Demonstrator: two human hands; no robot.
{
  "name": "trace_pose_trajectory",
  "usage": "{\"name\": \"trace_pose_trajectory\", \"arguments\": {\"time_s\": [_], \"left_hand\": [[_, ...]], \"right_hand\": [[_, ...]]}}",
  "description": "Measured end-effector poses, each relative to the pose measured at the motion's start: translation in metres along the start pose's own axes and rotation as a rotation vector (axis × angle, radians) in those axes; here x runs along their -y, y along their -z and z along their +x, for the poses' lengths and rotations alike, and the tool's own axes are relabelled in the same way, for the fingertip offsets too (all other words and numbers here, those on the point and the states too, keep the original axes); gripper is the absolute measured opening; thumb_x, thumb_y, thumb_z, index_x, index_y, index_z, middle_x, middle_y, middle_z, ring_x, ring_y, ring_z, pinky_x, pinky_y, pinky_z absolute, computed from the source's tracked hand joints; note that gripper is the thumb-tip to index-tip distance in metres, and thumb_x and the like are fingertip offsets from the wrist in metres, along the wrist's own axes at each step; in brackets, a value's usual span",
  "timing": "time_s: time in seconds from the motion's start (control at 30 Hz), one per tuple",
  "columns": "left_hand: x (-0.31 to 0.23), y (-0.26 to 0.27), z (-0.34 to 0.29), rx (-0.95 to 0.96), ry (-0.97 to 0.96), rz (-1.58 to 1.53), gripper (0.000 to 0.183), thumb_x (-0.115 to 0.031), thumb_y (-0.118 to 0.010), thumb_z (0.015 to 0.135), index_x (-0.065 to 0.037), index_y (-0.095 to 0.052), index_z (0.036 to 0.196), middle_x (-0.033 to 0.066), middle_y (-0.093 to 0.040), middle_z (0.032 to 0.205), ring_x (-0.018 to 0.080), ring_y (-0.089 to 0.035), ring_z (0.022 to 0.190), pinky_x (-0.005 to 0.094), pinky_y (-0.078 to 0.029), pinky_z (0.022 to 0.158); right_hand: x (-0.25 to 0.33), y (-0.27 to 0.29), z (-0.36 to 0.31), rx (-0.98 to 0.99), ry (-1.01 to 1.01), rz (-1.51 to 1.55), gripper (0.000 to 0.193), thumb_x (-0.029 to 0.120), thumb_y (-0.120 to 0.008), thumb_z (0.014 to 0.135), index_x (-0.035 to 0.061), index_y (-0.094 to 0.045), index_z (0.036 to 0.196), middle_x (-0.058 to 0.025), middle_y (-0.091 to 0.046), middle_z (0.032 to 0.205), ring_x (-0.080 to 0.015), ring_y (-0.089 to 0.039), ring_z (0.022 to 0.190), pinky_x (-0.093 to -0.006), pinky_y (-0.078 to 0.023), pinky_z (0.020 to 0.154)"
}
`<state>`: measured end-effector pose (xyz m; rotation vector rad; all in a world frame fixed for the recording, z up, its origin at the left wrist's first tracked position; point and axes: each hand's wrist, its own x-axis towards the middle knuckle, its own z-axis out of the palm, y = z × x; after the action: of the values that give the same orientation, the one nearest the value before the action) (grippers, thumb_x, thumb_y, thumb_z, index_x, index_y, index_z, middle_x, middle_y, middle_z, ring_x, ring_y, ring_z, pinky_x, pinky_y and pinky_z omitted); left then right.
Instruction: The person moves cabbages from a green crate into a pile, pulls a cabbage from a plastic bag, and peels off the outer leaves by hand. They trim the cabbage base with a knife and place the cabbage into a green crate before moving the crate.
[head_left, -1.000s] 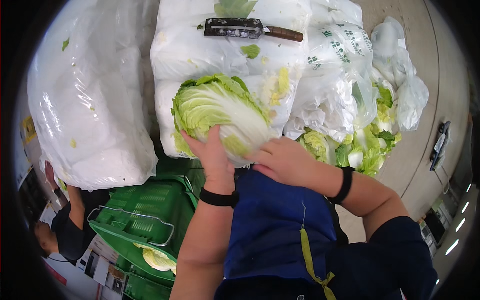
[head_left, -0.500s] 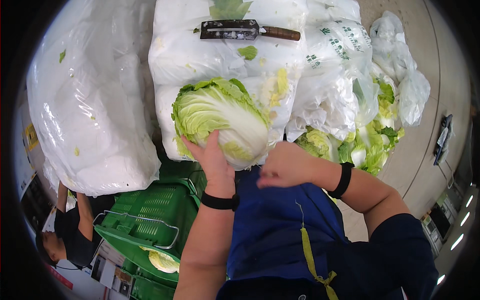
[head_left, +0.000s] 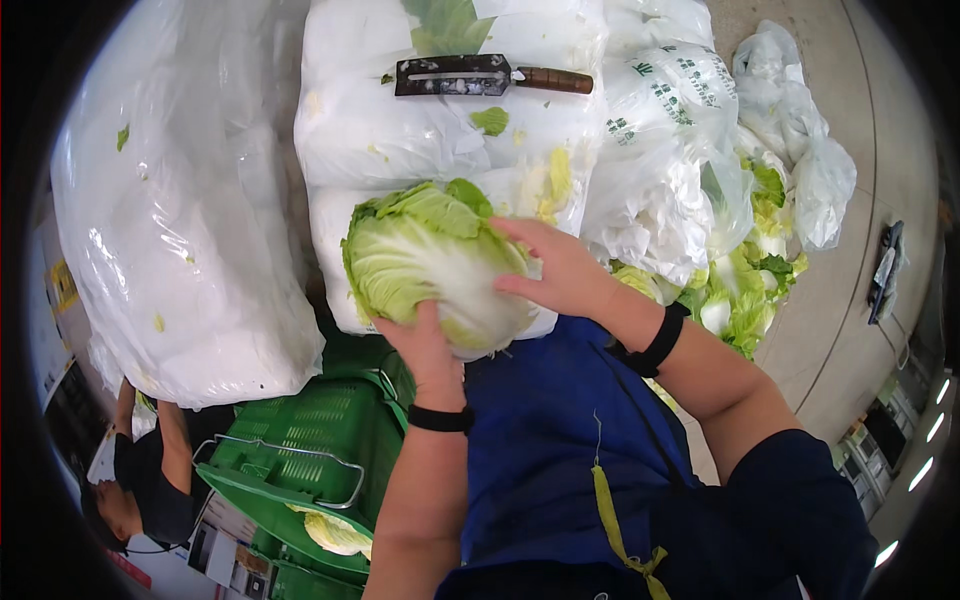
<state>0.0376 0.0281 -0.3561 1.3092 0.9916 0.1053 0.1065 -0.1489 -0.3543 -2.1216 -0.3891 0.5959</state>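
Observation:
A napa cabbage (head_left: 425, 255), pale green with a white base, is between my two hands in front of the stacked white plastic-wrapped packs (head_left: 385, 135). My left hand (head_left: 428, 350) holds it from the near side, thumb up against the leaves. On its right, my right hand (head_left: 562, 268) grips the white base end, fingers on top and thumb lower down; the fingertips are slightly blurred. Beyond the cabbage, a broad-bladed cleaver (head_left: 455, 76) with a wooden handle lies on the packs, out of both hands.
A green basket (head_left: 290, 455) with a wire handle stands at lower left, a cabbage (head_left: 338, 533) below it. Large wrapped packs (head_left: 180, 250) rise at left, a person (head_left: 150, 470) behind them. Trimmed cabbage leaves (head_left: 745, 295) and crumpled plastic bags (head_left: 790, 110) lie at right.
My right hand has moved up and left from beside the cabbage's base onto its right side. The cabbage has shifted slightly lower in view, still in my left hand.

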Motion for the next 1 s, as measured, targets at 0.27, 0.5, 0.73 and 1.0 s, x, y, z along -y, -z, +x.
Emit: {"name": "trace_pose_trajectory", "arguments": {"time_s": [0.27, 0.5, 0.73, 1.0], "left_hand": [[0.046, 0.108, 0.044, 0.136, 0.437, -0.277, 0.055, -0.042, -0.047, 0.092, -0.011, -0.033, 0.135, 0.0079, -0.043, 0.133, 0.0256, -0.046, 0.118, 0.0412, -0.04, 0.097], [0.039, 0.086, 0.028, 0.362, 0.498, -0.646, 0.061, -0.052, -0.036, 0.091, -0.012, -0.035, 0.136, 0.0103, -0.042, 0.135, 0.0281, -0.042, 0.122, 0.0442, -0.035, 0.103], [0.044, 0.036, 0.026, 0.049, 0.518, -0.679, 0.046, -0.033, -0.032, 0.093, -0.005, -0.043, 0.127, 0.0094, -0.048, 0.128, 0.0271, -0.043, 0.12, 0.0451, -0.032, 0.102], [0.003, 0.05, 0.001, 0.316, 0.42, -0.854, 0.048, -0.038, -0.039, 0.09, -0.015, -0.039, 0.133, 0.0071, -0.04, 0.136, 0.027, -0.037, 0.125, 0.0493, -0.031, 0.102]], "right_hand": [[-0.006, -0.078, 0.002, 0.27, -0.65, 0.9, 0.079, 0.042, -0.068, 0.077, 0.0001, -0.032, 0.135, -0.013, -0.051, 0.121, -0.0206, -0.049, 0.108, -0.0321, -0.04, 0.092], [0.063, -0.026, -0.03, -0.125, -0.176, 0.374, 0.096, 0.042, -0.082, 0.056, 0.0026, -0.037, 0.131, -0.0206, -0.042, 0.124, -0.0359, -0.04, 0.115, -0.043, -0.032, 0.099], [0.026, -0.024, -0.011, -0.223, 0.018, 0.008, 0.099, 0.037, -0.085, 0.049, 0.0044, -0.038, 0.13, -0.0184, -0.038, 0.126, -0.0358, -0.036, 0.118, -0.0416, -0.032, 0.1], [0.001, -0.012, 0.02, -0.128, -0.323, 0.538, 0.067, 0.038, -0.074, 0.068, 0.0034, -0.052, 0.122, -0.0148, -0.051, 0.118, -0.0307, -0.048, 0.108, -0.0393, -0.035, 0.098]]}}
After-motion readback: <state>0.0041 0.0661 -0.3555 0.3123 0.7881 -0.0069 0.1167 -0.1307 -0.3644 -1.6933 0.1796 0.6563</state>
